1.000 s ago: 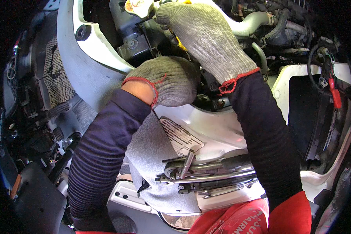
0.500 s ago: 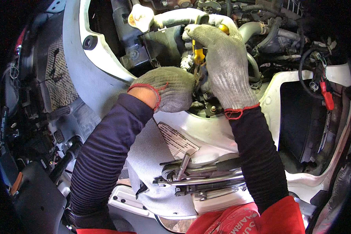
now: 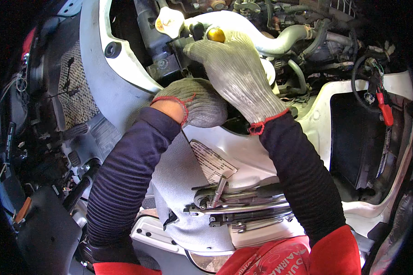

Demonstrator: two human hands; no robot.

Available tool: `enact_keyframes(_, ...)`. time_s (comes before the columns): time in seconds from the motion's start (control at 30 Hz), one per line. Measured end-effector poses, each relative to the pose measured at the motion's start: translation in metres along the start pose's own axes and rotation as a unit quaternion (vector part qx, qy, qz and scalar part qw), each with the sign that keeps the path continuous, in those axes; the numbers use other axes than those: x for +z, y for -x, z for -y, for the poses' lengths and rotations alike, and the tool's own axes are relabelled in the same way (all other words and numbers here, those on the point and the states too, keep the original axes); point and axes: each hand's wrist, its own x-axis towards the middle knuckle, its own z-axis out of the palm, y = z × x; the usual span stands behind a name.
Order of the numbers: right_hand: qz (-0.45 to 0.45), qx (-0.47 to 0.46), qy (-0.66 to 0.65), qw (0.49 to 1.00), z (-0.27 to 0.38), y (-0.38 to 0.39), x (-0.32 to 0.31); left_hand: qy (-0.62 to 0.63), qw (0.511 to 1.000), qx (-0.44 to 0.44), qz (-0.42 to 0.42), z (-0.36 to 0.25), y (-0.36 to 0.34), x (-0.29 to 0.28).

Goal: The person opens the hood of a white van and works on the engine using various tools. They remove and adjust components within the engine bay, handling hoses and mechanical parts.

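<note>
My right hand (image 3: 234,68), in a grey knit glove with a red cuff, is closed round a yellow-handled tool, most likely a screwdriver. Only the handle's rounded amber end (image 3: 215,35) shows above the fingers; its shaft and tip are hidden. Lower and to the left, my left hand (image 3: 192,103) wears a matching, dirtier glove and is curled down into the engine bay. Its fingertips, and whatever they grip, are out of sight. A pale hose (image 3: 280,42) curves behind the right hand. Just left of the amber end is a white cap (image 3: 170,22).
Several ratchets and wrenches (image 3: 243,206) lie on the white body panel below my hands. A grey cloth-like cover (image 3: 179,178) drapes beside them. On the right, a red clip-like part (image 3: 384,110) hangs by a dark opening. A white curved panel (image 3: 128,62) borders the bay at left.
My right hand has moved left with the yellow-handled tool, whose amber end now sits nearer the white cap. The yellow part seen below the fingers is now covered. My left hand stays nearly put.
</note>
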Motion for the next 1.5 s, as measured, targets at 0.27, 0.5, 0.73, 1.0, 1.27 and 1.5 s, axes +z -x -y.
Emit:
enact_keyframes(0.27,-0.069,0.286,-0.316,0.902,-0.010,0.009,-0.011,-0.170,0.983,0.009,0.072,-0.008,-0.001,0.002)
enact_keyframes(0.5,-0.083,0.227,-0.231,0.943,-0.019,0.026,-0.013,-0.110,0.964,-0.059,0.233,0.059,-0.027,0.017)
enact_keyframes(0.73,-0.093,0.340,-0.373,0.858,-0.017,0.013,-0.011,-0.062,0.973,-0.116,0.191,0.044,-0.019,0.020)
enact_keyframes(1.0,-0.121,0.454,-0.354,0.809,-0.002,0.006,-0.007,-0.023,0.959,-0.222,0.175,-0.030,-0.018,0.000)
enact_keyframes(1.27,-0.246,0.419,-0.282,0.827,0.043,0.007,-0.020,-0.167,0.975,-0.063,0.136,-0.008,-0.013,0.001)
enact_keyframes(1.5,-0.069,0.378,-0.344,0.857,0.001,0.016,-0.041,-0.178,0.957,-0.061,0.223,0.055,-0.029,0.021)
